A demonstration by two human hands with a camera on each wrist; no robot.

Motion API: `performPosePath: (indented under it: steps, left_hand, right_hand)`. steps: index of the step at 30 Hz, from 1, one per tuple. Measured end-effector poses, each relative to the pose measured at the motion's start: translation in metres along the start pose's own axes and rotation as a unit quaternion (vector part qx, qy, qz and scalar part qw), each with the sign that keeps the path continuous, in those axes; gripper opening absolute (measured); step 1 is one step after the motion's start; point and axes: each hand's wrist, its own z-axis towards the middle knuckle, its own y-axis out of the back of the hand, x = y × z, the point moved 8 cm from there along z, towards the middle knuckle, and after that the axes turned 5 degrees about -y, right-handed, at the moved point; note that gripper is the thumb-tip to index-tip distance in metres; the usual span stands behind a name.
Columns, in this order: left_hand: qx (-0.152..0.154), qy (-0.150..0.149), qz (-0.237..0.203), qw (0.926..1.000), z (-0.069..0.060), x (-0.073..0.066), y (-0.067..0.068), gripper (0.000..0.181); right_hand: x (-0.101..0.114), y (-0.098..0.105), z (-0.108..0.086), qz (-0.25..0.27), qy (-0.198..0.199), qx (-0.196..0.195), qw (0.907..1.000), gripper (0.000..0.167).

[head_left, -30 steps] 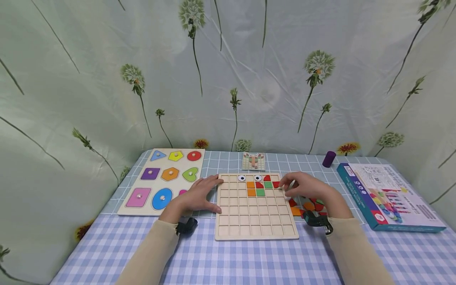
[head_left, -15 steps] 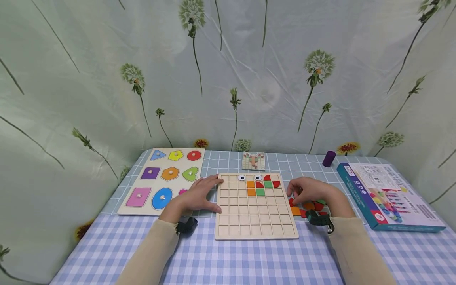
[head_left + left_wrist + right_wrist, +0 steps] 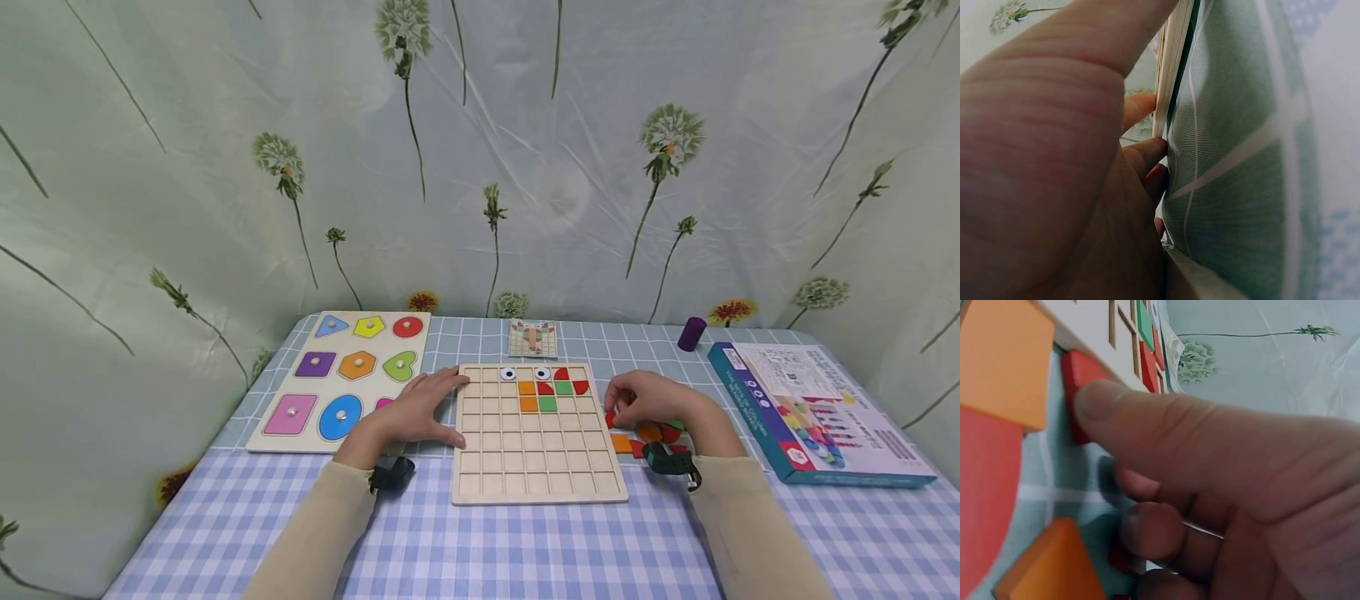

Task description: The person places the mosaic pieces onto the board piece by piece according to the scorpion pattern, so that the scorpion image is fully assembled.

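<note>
The left hand [image 3: 420, 410] rests at the left edge of the gridded wooden board [image 3: 510, 467]; in the left wrist view its fingertips [image 3: 1155, 150] touch the board's side [image 3: 1171, 69]. Beyond the board's right edge, the right hand [image 3: 651, 400] is curled low over loose coloured pieces [image 3: 622, 443]. In the right wrist view, the right hand [image 3: 1229, 481] has its thumb against a red piece [image 3: 1082, 372] beside the board; the opposing fingertip is hidden. Eye discs [image 3: 507, 374] and red, orange and green pieces [image 3: 547, 403] fill part of the grid's top rows.
A shape puzzle board [image 3: 300, 442] lies at the left. Behind the grid is a small pattern card [image 3: 533, 339]. A purple cylinder [image 3: 692, 333] stands at the back right, near a flat teal-edged box [image 3: 855, 433].
From the board's upper right corner the right hand has moved right and down to the loose pieces, leaving a red piece in the grid. The left hand stays at the board's edge.
</note>
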Motion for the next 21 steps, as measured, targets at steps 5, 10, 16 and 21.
performPosePath:
  steps: [5,10,16,21]
  left_hand:
    - [-0.002,-0.002,0.002,1.0,0.0,0.001,0.0,0.103]
    - [-0.002,-0.005,0.001,1.0,0.0,0.0,0.0,0.102]
    - [-0.006,-0.008,0.002,1.0,0.0,0.0,0.0,0.102]
    - [-0.01,-0.012,0.004,0.9999,0.0,0.0,0.0,0.101]
  right_hand:
    - [-0.001,0.004,0.002,0.007,-0.013,-0.03,0.9994,0.019]
    - [0.001,0.007,0.003,-0.001,-0.008,-0.063,0.998,0.018]
    - [0.005,0.01,0.008,0.024,0.003,-0.086,0.996,0.01]
    - [0.011,0.01,0.012,0.029,0.015,-0.109,0.9935,0.011]
